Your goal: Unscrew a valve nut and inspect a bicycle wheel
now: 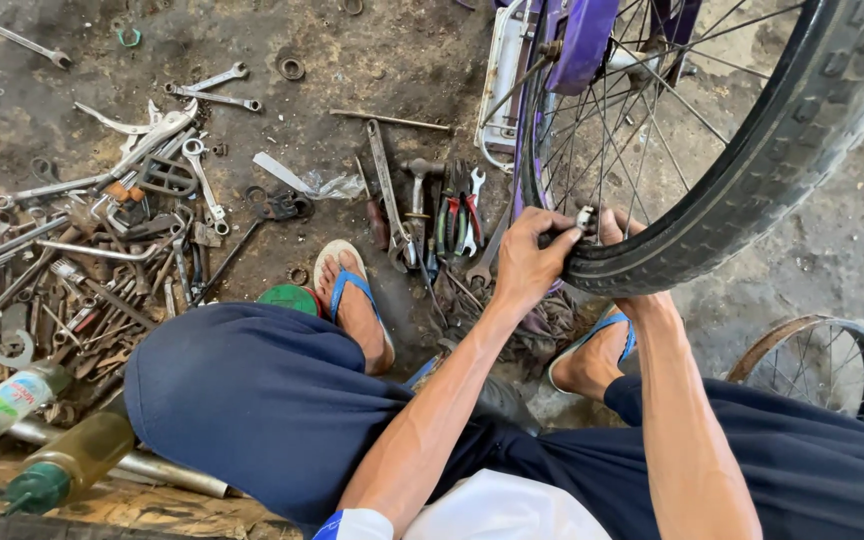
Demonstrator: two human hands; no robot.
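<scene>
A spoked bicycle wheel with a black tyre point(752, 170) stands in a purple frame point(584, 40) in front of me. My left hand point(532, 255) pinches a small metal part point(586, 218) at the inner edge of the rim, near the tyre's lowest point. My right hand point(620, 232) is mostly hidden behind the tyre, its fingers curled around the rim from the other side. I sit low with dark blue trousers and blue sandals.
A heap of wrenches and metal tools point(102, 250) covers the dirty floor at left. Pliers and a hammer point(442, 215) lie by my left foot. Two bottles point(42, 440) rest at lower left. A second small wheel point(817, 360) lies at right.
</scene>
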